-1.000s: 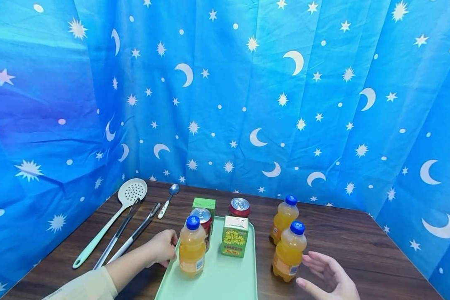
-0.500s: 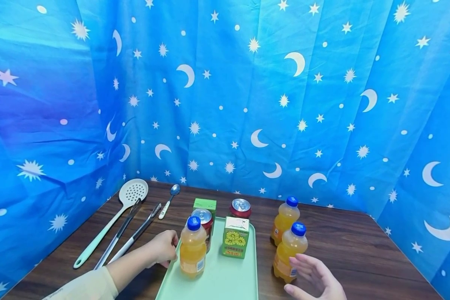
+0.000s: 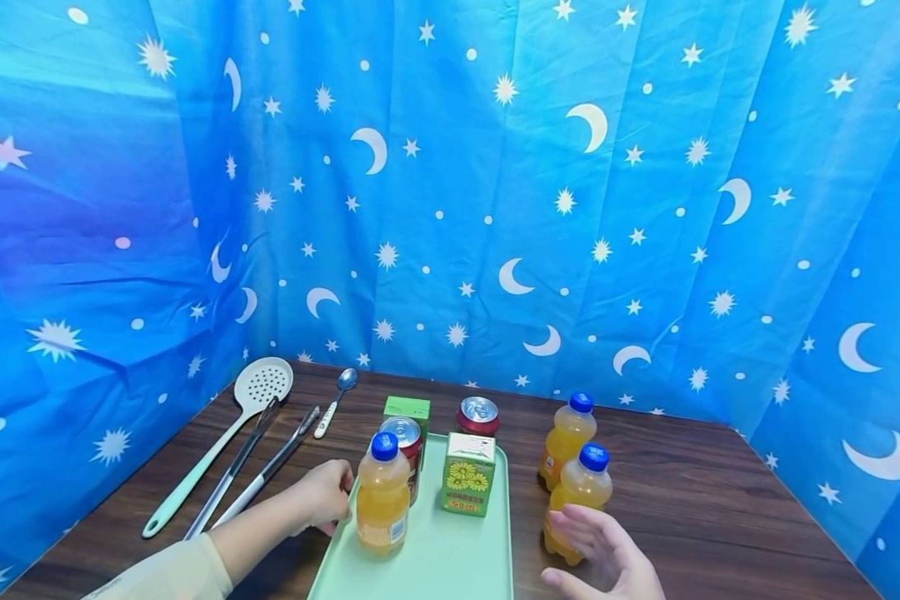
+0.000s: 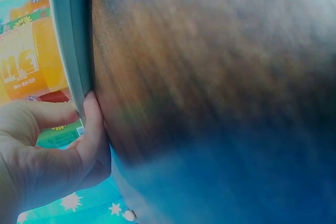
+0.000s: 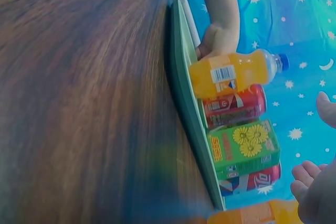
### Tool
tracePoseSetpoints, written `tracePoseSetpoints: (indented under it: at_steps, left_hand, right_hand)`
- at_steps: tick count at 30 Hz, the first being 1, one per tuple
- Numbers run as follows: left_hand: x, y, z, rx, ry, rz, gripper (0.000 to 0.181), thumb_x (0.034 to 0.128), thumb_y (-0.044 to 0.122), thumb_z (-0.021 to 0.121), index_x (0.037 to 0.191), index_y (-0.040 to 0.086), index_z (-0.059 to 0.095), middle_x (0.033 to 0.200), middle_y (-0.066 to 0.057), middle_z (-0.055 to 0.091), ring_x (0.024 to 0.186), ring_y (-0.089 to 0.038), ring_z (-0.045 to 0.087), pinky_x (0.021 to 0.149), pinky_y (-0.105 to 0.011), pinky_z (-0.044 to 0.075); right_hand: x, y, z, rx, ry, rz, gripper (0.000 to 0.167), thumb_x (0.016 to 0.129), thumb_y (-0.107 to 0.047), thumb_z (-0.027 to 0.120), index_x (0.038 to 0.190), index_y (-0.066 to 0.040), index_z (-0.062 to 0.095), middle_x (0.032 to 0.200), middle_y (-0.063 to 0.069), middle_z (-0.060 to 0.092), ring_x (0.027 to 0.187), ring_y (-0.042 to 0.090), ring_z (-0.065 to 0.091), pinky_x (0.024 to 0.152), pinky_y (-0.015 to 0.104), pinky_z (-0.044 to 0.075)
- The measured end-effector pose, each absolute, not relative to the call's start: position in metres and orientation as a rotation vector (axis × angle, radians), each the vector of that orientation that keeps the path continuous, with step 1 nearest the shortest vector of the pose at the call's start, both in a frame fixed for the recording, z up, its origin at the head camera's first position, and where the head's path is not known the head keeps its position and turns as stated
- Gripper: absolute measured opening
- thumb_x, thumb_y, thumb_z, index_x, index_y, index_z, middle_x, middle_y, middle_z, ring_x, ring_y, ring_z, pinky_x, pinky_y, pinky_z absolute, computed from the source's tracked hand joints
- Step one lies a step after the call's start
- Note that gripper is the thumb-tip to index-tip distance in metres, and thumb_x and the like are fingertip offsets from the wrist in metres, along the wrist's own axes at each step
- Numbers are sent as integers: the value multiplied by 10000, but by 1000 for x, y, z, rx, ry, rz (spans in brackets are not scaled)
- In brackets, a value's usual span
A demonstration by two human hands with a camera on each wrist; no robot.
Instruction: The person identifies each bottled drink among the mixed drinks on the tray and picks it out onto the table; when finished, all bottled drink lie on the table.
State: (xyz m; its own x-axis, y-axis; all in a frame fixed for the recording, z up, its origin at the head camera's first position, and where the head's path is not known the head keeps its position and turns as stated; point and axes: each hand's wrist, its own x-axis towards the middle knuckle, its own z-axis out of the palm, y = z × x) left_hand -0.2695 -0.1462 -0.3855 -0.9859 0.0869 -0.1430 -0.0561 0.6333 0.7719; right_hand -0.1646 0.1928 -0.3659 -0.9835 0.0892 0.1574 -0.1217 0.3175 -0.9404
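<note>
Spread behind and to both sides, a blue curtain (image 3: 450, 208) printed with moons and stars. Below it, a dark wooden table (image 3: 720, 500), back edge close to the cloth. Set toward the table's front, a pale green tray (image 3: 453, 554), near end cut off by the bottom of the head view. Toward the table's back left corner, a slotted spoon (image 3: 264, 387), with tongs (image 3: 230, 477) slanting alongside.

At the tray's left edge, the left hand (image 3: 326, 496), pinching the rim between thumb and fingers. Off the tray's right edge, the right hand (image 3: 607, 554), thumb wide of the fingers, nothing gripped. Just beyond those fingers and left of the palm, the near bottle (image 3: 588, 482), on the table beside the tray's right edge: upright, long axis crosswise to the fingers. Contact with the fingertips: cannot tell. Right hand by far the nearer; the tray's whole width between bottle and left hand.

Close behind, a far bottle (image 3: 567, 442), also upright. Near the tray's left edge, a third bottle (image 3: 384, 508). Toward the tray's right edge, a flowered carton (image 3: 470, 475); toward the far left corner, a green carton (image 3: 407, 408), base hidden. Behind the third bottle, a red can (image 3: 402, 431); behind the flowered carton, another can (image 3: 478, 414). Smallest, near the table's back edge, a teaspoon (image 3: 327, 419).
</note>
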Motion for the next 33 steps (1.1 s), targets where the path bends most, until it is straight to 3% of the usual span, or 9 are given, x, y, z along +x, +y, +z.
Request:
tracePoseSetpoints:
  at_steps: [21, 33]
  left_hand:
    - [-271, -147, -387, 36, 2696, 1267, 294, 691, -192, 581, 829, 26, 441, 747, -112, 438, 582, -214, 521, 436, -322, 517]
    - [-271, -147, -386, 31, 2692, 1261, 308, 681, -200, 589, 833, 24, 441, 753, -117, 438, 601, -216, 532, 445, -329, 524]
  right_hand:
    - [-174, 165, -361, 192, -2434, 1896, 795, 682, -345, 824, 1296, -27, 431, 1269, 136, 556, 1166, 313, 519, 988, 512, 380]
    - [-178, 153, -357, 181, -2406, 1914, 768, 693, -348, 816, 1287, -32, 445, 1236, 113, 577, 1174, 321, 512, 984, 514, 376]
